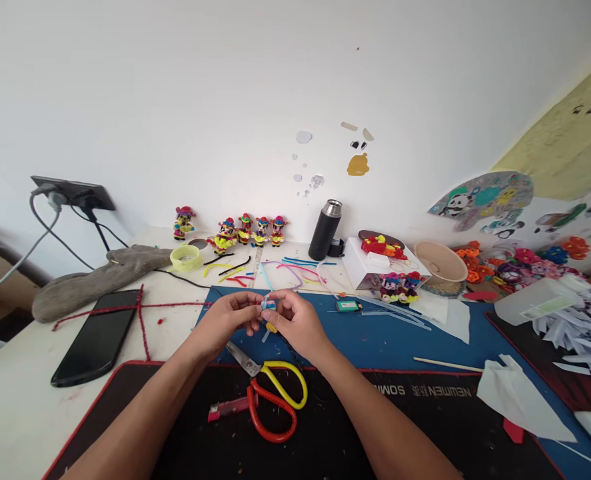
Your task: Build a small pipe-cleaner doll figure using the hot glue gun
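Evidently, on my feed, left hand (pixel 242 315) and right hand (pixel 295 315) pinch a small blue piece (pixel 268 305).
It's held above the blue mat (pixel 390 343); beyond, I see an uncapped black flask (pixel 324 233), contents hidden, and rightward a tan bowl (pixel 450 265).

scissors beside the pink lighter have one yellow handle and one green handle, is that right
Not quite: the head view shows the second handle is red, not green. The scissors do lie beside the pink lighter, and the other handle is yellow.
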`<control>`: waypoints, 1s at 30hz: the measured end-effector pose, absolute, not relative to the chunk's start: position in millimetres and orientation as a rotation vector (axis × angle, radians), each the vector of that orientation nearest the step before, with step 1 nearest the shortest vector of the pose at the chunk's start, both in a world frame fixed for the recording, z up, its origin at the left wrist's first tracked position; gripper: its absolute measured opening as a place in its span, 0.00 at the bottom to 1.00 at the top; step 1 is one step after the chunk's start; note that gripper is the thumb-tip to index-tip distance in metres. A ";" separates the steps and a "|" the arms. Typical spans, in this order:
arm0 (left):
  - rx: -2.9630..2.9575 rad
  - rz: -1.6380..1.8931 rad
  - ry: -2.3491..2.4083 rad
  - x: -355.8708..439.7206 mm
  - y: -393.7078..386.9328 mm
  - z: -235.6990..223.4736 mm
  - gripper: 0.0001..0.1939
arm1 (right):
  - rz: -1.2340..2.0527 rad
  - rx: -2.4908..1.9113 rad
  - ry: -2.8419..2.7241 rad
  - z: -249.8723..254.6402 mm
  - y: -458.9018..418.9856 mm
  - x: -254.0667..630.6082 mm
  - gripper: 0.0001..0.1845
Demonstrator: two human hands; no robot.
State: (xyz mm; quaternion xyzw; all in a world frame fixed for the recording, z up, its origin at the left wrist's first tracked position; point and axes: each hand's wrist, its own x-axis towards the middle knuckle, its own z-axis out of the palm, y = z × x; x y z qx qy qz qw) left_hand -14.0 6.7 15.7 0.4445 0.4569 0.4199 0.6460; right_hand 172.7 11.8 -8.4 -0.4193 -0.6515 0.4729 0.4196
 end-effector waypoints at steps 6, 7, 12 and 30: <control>0.968 0.936 1.050 -12.8 5.7 16.0 0.20 | 1.186 -1.048 -1.620 -9.1 8.5 175.2 0.16; 0.961 0.935 1.052 -12.4 5.4 16.5 0.21 | 1.179 -1.049 -1.624 -9.2 8.1 175.8 0.16; 0.942 0.915 1.066 -10.3 4.1 17.7 0.20 | 1.147 -1.063 -1.650 -11.4 4.9 180.1 0.15; 0.704 0.877 0.998 -8.8 2.7 15.1 0.13 | 1.028 -1.044 -1.731 -7.7 -1.9 184.7 0.12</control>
